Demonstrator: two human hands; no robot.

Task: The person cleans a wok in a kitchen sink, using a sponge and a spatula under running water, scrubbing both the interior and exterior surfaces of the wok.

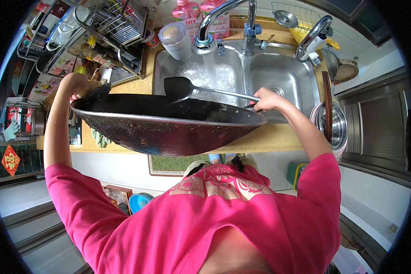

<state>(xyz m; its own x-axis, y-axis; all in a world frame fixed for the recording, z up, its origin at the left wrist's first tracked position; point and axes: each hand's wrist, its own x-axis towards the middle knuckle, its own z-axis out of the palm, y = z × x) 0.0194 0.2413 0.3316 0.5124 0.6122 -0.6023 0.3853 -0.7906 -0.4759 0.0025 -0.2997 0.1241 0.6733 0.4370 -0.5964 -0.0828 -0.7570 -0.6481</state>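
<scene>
A large blackened wok [167, 135] is held up in front of me, tilted, its outer side towards me, over the front of the double steel sink [284, 75]. At its left end my left hand [78, 84] grips the rim or handle; the fingers are mostly hidden. A dark, bristly scrubber-like clump [101, 91] shows beside that hand. My right hand [268, 99] is closed at the wok's right end, around its small handle and the metal shaft of a wok spatula [222, 91]. The spatula's black blade lies over the wok's far rim.
Water runs from the chrome faucet [226, 10] into the left basin. A white cup [176, 42] and pink detergent bottles [186, 12] stand behind it. A crowded dish rack [123, 27] is at left. Chopsticks [326, 106] and steel bowls [339, 125] sit at right. A green cloth [100, 138] lies on the counter.
</scene>
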